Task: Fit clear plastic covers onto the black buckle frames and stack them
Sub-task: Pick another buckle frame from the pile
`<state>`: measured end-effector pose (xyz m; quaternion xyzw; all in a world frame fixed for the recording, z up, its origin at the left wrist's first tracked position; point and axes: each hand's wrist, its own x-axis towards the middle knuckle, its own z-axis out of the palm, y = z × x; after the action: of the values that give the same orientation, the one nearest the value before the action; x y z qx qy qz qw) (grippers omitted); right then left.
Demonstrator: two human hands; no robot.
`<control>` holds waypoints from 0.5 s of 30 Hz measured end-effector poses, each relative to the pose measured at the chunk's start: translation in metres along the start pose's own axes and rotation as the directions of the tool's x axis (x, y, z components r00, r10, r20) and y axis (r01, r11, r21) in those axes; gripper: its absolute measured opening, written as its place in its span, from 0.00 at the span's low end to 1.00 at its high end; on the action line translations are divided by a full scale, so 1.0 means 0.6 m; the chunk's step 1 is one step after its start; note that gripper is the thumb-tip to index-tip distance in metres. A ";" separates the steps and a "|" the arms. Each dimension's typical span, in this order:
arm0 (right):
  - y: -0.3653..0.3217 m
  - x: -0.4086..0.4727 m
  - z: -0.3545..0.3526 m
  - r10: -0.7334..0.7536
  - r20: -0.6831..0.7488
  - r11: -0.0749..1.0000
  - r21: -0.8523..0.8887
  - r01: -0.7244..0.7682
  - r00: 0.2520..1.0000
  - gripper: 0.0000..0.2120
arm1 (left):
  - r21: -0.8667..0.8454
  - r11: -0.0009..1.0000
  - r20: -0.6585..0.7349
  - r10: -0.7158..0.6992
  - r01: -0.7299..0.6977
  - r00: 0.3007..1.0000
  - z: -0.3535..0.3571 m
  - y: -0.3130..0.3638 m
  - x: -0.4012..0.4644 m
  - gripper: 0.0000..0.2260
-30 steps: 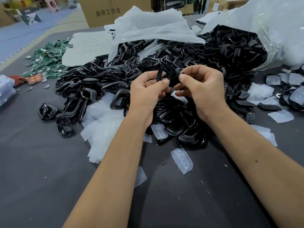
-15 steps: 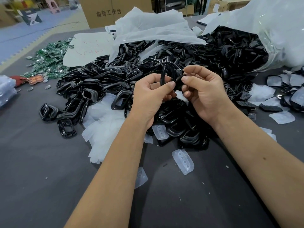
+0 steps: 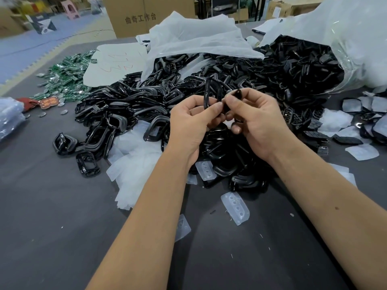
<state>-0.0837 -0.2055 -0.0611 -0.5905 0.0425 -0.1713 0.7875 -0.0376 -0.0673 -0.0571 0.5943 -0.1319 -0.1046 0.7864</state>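
My left hand grips a black buckle frame that stands on edge above the heap, thumb and fingers curled round its lower side. My right hand pinches a small black piece right beside the frame. Whether a clear cover sits between my fingers cannot be told. A big heap of black frames spreads behind and under both hands. Loose clear covers lie on the grey table in front of the heap.
A clear bag full of black parts lies open at the back right, with white sheets over the heap. More covers and dark parts lie at the right edge. Green pieces are scattered at the back left. A cardboard box stands behind.
Both hands have stayed close together over the heap, shifting only slightly. The frame in my left hand has turned a little, and the black piece in my right fingers now shows.
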 end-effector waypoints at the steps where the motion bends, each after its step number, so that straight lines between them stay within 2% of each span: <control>1: -0.001 0.001 -0.002 -0.017 -0.026 1.000 0.019 0.017 1.000 0.03 | -0.007 1.000 -0.002 -0.008 0.008 1.000 0.000 0.001 0.001 0.04; 5: -0.002 0.009 -0.012 -0.058 -0.095 0.995 0.072 0.065 0.994 0.07 | 0.004 1.000 -0.013 -0.019 0.019 1.000 -0.001 -0.002 0.004 0.04; 8: 0.001 0.012 -0.012 -0.087 -0.110 0.993 0.065 0.094 0.990 0.07 | 0.010 1.000 -0.003 -0.017 0.017 1.000 -0.002 -0.003 0.003 0.08; 11: 0.000 0.011 -0.014 -0.150 -0.129 0.989 -0.012 0.150 0.980 0.02 | -0.005 1.000 -0.035 -0.003 0.003 0.999 -0.002 -0.002 0.004 0.11; 15: 0.000 0.009 -0.013 -0.225 -0.127 0.972 -0.105 0.212 0.966 0.03 | 0.044 0.999 -0.096 0.024 -0.020 0.995 -0.001 -0.004 0.009 0.09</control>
<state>-0.0810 -0.2142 -0.0627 -0.6134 0.0391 -0.2955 0.7314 -0.0323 -0.0694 -0.0592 0.6138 -0.1025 -0.0641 0.7801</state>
